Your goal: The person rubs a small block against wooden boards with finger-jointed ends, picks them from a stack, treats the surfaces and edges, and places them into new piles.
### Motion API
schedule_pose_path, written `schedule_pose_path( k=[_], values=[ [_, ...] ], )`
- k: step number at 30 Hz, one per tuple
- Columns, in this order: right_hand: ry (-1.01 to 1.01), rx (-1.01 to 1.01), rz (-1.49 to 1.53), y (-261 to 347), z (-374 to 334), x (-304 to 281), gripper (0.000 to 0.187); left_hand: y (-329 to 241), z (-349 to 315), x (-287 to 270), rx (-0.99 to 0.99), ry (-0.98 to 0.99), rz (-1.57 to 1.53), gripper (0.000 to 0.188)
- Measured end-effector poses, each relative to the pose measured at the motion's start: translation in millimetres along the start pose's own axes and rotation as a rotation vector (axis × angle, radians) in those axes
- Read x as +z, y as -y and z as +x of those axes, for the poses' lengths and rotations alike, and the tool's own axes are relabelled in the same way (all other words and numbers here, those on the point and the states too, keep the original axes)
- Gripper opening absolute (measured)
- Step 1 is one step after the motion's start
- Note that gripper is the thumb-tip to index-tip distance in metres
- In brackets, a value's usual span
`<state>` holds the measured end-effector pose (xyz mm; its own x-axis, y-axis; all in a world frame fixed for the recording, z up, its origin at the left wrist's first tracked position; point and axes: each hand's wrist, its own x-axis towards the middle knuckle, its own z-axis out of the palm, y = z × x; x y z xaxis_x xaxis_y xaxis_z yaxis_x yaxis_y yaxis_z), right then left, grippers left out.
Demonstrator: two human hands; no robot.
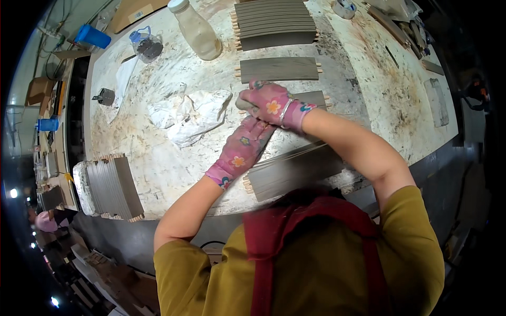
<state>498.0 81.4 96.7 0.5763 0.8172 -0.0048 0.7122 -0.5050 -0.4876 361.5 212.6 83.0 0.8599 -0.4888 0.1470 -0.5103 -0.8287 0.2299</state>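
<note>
Both my hands wear pink flowered gloves and meet over the left end of a grey wood-grain board (314, 98) with pale dowels at its ends. My right hand (269, 102) lies across that end with fingers curled; what they hold, if anything, is hidden. Just below it, my left hand (243, 146) reaches up with its fingers stretched out close together, the tips partly under the right hand. Beyond them lies a similar board (279, 69). Nearest my body is a grey stack (295, 171) with dowels at its left end.
A larger board stack (276, 23) stands at the back, another (113, 187) at the table's left front corner. Crumpled white cloth (197, 118) lies left of my hands. Behind it stand a cloudy bottle (195, 31) and a clear jug (147, 47). A tape roll (343, 8) sits far right.
</note>
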Motion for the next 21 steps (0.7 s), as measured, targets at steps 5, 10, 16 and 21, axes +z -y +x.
schedule_pose_path(
  k=[5,10,16,21],
  values=[
    [-0.054,0.093,0.023,-40,-52,-13,0.036,4,-2,7,-0.032,-0.065,-0.100,0.044],
    [-0.019,0.340,-0.184,-114,-137,-74,0.040,-1,9,-7,-0.027,-0.042,0.000,0.036],
    [-0.091,0.262,-0.103,-91,-114,-88,0.036,-24,54,-11,-0.004,0.158,-0.191,0.036],
    [0.003,-0.180,-0.007,-26,-40,-56,0.037,-39,67,16,-0.030,0.072,-0.170,0.035]
  ],
)
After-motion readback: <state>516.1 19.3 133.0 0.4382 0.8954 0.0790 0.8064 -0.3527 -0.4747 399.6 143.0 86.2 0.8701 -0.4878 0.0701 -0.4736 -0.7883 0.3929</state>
